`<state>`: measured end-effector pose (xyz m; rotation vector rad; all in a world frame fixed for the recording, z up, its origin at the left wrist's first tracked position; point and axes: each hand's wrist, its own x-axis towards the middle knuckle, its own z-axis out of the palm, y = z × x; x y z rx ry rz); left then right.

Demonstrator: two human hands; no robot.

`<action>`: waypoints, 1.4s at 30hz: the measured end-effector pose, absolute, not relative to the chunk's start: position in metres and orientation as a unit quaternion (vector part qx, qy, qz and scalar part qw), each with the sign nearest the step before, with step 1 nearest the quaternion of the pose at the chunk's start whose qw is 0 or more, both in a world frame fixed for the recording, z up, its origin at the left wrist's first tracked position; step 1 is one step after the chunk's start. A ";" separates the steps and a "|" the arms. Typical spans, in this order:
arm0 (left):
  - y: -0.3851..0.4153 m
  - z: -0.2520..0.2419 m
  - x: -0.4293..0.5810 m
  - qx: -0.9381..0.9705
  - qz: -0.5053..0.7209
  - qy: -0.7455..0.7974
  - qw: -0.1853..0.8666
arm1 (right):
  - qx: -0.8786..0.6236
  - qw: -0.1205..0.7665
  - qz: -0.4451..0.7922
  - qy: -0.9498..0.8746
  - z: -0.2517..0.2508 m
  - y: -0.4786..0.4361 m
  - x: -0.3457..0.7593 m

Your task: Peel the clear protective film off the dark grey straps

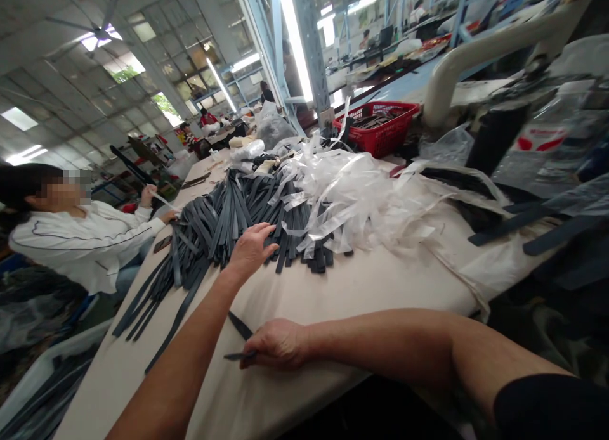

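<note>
My left hand (252, 250) reaches over the front of a heap of dark grey flat strips (223, 224), its thumb and fingers apart and nothing visibly held. Closer to me, my right hand (278, 343) is closed around a folded dark grey strip (240, 326); one end points up and away, the other sticks out to the left. Thin white, see-through film strips (347, 193) lie in a tangled mound to the right of the grey heap, partly covering it.
A pale table (371, 294) bears it all. Behind the film stands a red basket (380, 129) of dark pieces. A plastic bottle (542, 135) and a thick curved cream-coloured pipe (442, 78) are at right. A co-worker in white (90, 237) handles a strip at left.
</note>
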<state>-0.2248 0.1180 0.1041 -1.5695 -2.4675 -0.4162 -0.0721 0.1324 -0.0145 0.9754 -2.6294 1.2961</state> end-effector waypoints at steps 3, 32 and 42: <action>0.161 0.082 -0.245 -0.566 -0.124 -0.813 0.059 | 0.360 0.038 0.366 -0.857 -0.013 0.133 -0.072; -0.112 0.027 -0.103 0.036 -0.795 -0.606 -0.019 | 0.176 -0.220 0.681 -0.676 0.041 0.126 -0.081; -0.105 0.010 -0.054 0.004 -0.808 -0.588 -0.040 | 0.234 -0.319 0.727 -0.562 0.044 0.059 -0.096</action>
